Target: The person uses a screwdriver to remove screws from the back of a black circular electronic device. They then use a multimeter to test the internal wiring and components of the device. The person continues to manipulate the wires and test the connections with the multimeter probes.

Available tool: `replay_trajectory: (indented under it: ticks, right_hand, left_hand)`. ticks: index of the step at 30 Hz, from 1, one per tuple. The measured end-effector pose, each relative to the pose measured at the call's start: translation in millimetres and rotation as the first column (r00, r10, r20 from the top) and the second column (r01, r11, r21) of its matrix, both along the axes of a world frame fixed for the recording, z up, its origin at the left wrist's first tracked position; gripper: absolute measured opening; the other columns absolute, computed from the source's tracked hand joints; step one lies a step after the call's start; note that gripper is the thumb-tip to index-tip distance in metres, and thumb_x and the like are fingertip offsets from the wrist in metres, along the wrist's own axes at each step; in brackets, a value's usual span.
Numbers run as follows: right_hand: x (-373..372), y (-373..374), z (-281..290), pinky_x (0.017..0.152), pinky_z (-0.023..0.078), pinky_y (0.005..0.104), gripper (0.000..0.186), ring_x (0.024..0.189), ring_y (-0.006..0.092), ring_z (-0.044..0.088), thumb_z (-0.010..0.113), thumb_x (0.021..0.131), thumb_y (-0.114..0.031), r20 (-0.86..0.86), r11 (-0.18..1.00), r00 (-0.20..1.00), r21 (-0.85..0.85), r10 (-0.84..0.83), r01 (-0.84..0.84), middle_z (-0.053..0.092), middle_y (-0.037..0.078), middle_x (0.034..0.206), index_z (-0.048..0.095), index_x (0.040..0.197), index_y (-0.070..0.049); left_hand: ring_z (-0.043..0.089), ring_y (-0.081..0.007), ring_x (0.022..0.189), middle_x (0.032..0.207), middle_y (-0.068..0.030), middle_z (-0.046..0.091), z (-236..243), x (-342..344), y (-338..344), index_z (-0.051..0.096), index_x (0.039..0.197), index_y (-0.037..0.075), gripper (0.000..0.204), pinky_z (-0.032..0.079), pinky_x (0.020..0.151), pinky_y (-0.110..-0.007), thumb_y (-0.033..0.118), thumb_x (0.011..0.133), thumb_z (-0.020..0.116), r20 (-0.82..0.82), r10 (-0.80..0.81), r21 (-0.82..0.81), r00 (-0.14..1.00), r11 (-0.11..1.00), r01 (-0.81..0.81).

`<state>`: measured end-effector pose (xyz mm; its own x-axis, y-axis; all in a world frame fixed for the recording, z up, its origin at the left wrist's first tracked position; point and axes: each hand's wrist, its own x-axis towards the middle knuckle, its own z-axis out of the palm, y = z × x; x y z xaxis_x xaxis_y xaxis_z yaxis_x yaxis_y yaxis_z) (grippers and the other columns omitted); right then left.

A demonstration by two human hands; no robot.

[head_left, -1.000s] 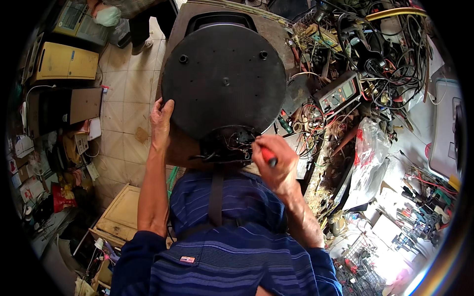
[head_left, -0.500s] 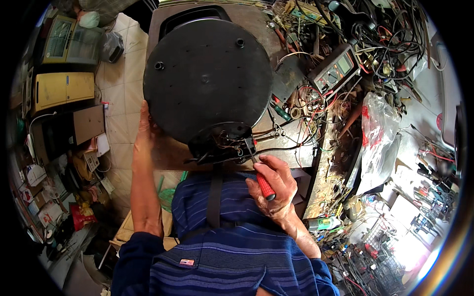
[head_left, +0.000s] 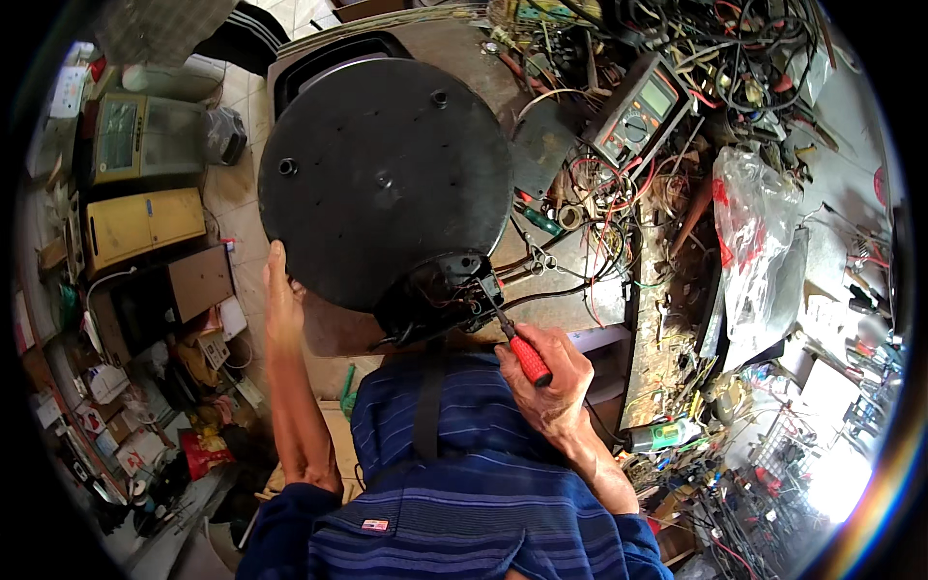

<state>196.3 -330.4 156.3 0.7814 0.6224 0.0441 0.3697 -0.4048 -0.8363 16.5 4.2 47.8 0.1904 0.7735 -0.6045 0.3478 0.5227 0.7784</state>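
Note:
A round black appliance base [head_left: 387, 179] stands tilted on its edge against a cluttered workbench [head_left: 590, 275]. My left hand [head_left: 280, 300] presses flat against its lower left rim and steadies it. My right hand [head_left: 546, 382] is closed around a red-handled screwdriver [head_left: 527, 356]. The screwdriver's thin shaft points up and left into the open wiring compartment [head_left: 445, 295] at the bottom of the base, where black and red wires show.
A multimeter [head_left: 643, 111] lies among tangled wires and tools at the back of the bench. A clear plastic bag [head_left: 759, 242] lies at the right. Boxes and old yellow devices [head_left: 145, 227] crowd the tiled floor at the left.
The view has shifted, so the base sits lower and nearer the middle. My right hand has turned the screwdriver so its tip now enters the wiring compartment. My left hand stays on the rim.

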Motion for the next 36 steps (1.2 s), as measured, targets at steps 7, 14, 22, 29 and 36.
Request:
replay_trajectory:
  ticks: [7, 14, 22, 29, 36]
  right_hand:
    - [9, -25, -5, 0.067, 0.059, 0.0346, 0.039, 0.078, 0.0292, 0.073, 0.088, 0.08, -0.004, -0.117, 0.997, 0.991, 0.045, -0.06, 0.066, 0.072, 0.018, 0.094, 0.066, 0.112, 0.001]
    - [14, -49, -11, 0.065, 0.058, 0.0344, 0.037, 0.076, 0.0284, 0.073, 0.088, 0.081, -0.005, -0.293, 0.983, 0.946, 0.073, -0.139, 0.167, 0.073, 0.017, 0.093, 0.067, 0.111, 0.001]
    - [12, -51, -15, 0.065, 0.057, 0.0327, 0.034, 0.074, 0.0263, 0.072, 0.087, 0.084, -0.008, -0.404, 0.96, 0.889, 0.082, -0.215, 0.269, 0.073, 0.017, 0.092, 0.068, 0.11, 0.002]
    - [-4, -42, -1, 0.061, 0.055, 0.0347, 0.037, 0.069, 0.0285, 0.071, 0.087, 0.082, -0.016, -0.361, 0.965, 0.928, 0.193, -0.096, 0.175, 0.071, 0.014, 0.083, 0.066, 0.109, -0.001]
    - [-20, -22, 5, 0.063, 0.062, 0.0358, 0.037, 0.074, 0.0285, 0.074, 0.091, 0.074, -0.01, -0.271, 0.936, 0.962, 0.328, -0.035, 0.126, 0.073, 0.016, 0.09, 0.07, 0.101, 0.002]
  left_hand:
    - [0.058, -0.0061, 0.083, 0.106, 0.0016, 0.066, 41, 23, -29, 0.064, 0.123, 0.003, 0.047, 0.045, 0.069, -0.023, 0.046, 0.106, 0.055, 0.029, -0.026, 0.123, 0.999, 0.992, 0.022]
    - [0.065, -0.0241, 0.115, 0.133, -0.0131, 0.065, 84, 64, -59, 0.054, 0.141, -0.007, 0.06, 0.05, 0.099, -0.035, 0.044, 0.109, 0.048, 0.092, -0.1, 0.251, 0.991, 0.965, 0.075]
    - [0.062, -0.0325, 0.126, 0.144, -0.0159, 0.06, 68, 37, -5, 0.049, 0.148, -0.002, 0.071, 0.051, 0.107, -0.046, 0.045, 0.098, 0.069, 0.121, -0.108, 0.197, 0.987, 0.977, 0.083]
    - [0.07, -0.0208, 0.099, 0.123, -0.0116, 0.069, 92, 57, 3, 0.06, 0.134, -0.004, 0.059, 0.057, 0.08, -0.032, 0.042, 0.097, 0.068, -0.027, -0.162, 0.278, 0.986, 0.947, 0.163]
    - [0.073, -0.019, 0.095, 0.118, -0.0129, 0.071, 109, 74, 9, 0.062, 0.13, -0.005, 0.057, 0.058, 0.074, -0.027, 0.04, 0.096, 0.07, -0.136, -0.177, 0.389, 0.975, 0.895, 0.217]
